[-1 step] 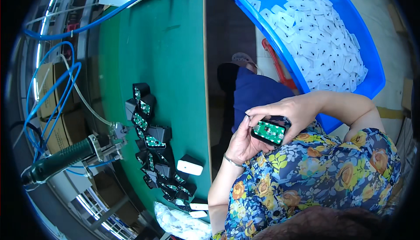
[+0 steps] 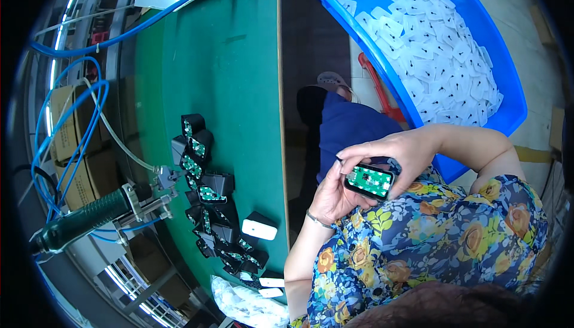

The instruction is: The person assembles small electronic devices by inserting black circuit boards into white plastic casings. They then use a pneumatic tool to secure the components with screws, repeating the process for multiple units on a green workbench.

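A small black housing with a green circuit board (image 2: 369, 182) in its open face is held up in front of my body, between both hands. My left hand (image 2: 332, 195), with a bracelet at the wrist, supports it from the left and below, its fingers partly behind the housing. My right hand (image 2: 405, 153) arches over the top, fingers reaching toward the left hand and thumb at the housing's right edge. The board faces up, with pale components on it. What the hidden fingertips do behind the housing cannot be made out.
On the green table (image 2: 251, 89) lies a cluster of black housings with circuit boards (image 2: 210, 193). One white-faced black housing (image 2: 259, 227) lies nearer me, above a clear plastic bag (image 2: 248, 307). A dark green cylindrical tool (image 2: 86, 217) and blue hoses stand left. A blue bin (image 2: 382, 59) holds many white tabs.
The housing has shifted very slightly to the right in my hands. At the left, the hoses and the metal fittings near the cylindrical tool have moved a little.
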Tool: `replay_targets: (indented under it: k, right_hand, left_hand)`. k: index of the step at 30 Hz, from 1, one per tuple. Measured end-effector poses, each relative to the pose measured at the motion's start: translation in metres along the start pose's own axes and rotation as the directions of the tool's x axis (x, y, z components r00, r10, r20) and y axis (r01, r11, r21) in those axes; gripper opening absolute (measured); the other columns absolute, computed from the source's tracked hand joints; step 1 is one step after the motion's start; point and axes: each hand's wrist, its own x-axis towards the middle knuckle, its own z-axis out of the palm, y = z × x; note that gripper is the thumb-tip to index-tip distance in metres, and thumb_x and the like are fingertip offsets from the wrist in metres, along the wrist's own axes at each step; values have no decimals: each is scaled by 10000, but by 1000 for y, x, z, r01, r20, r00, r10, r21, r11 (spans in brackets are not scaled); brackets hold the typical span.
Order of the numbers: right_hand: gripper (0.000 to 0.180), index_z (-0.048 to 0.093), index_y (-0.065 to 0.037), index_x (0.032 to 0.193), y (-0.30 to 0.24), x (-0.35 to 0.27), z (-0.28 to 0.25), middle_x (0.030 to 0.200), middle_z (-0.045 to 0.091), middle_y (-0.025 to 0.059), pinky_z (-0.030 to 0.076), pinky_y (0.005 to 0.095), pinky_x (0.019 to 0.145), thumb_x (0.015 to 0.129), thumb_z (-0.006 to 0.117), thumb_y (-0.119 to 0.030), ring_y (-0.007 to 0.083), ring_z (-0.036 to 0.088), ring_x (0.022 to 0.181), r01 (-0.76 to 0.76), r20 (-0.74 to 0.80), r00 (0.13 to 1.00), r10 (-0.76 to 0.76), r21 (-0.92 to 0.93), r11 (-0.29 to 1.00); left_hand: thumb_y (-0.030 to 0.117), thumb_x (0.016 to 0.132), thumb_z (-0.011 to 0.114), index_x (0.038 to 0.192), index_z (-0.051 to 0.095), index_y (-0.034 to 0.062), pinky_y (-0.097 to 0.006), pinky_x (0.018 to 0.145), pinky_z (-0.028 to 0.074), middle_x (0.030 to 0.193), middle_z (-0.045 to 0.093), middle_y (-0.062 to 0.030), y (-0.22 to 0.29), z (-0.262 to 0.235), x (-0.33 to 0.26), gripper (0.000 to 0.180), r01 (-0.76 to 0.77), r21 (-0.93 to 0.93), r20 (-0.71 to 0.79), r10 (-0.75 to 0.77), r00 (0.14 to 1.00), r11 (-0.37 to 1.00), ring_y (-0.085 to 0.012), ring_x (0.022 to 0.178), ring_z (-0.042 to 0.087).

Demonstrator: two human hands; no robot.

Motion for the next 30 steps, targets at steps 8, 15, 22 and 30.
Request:
replay_targets:
  k: [8, 15, 22, 30]
  right_hand:
    - [653, 397, -4, 1250, 3, 5, 14, 1266, 468, 131, 272, 385, 1043, 685, 715, -78, 241, 459, 1178, 91, -221, 968, -115, -117, 989]
    - [194, 580, -1, 990, 39, -52, -74, 994, 597, 94, 421, 298, 851, 827, 553, -102, 179, 548, 952, -281, -897, 432, -94, -233, 931]
    - [620, 500, -44, 1176, 175, -90, -150, 1027, 596, 147, 347, 407, 931, 701, 667, -407, 292, 484, 1074, -972, -987, 51, -150, -84, 218]
    - [552, 557, -72, 1118, 180, -95, -153, 990, 603, 144, 380, 410, 879, 689, 674, -399, 301, 517, 1001, -977, -994, 62, -93, -80, 200]
  left_hand:
    - [513, 823, 499, 1332, 247, 50, -438, 813, 523, 1287, 397, -194, -1, 6, 5, 732, -99, 81, 135, 87, 987, 992, -333, 1073, 531]
    - [277, 822, 604, 1021, 534, 104, -441, 823, 493, 1353, 297, -206, 0, 11, 9, 273, -206, 228, 217, 156, 963, 952, -434, 1068, 493]
    - [265, 864, 572, 872, 550, 120, -430, 834, 481, 1356, 304, -247, -10, 7, 7, 147, -313, 234, 138, 288, 948, 920, -433, 1051, 515]
    - [267, 862, 572, 1016, 538, 136, -414, 826, 488, 1343, 336, -216, -10, 4, 12, 204, -318, 254, 111, 299, 948, 913, -404, 1057, 520]
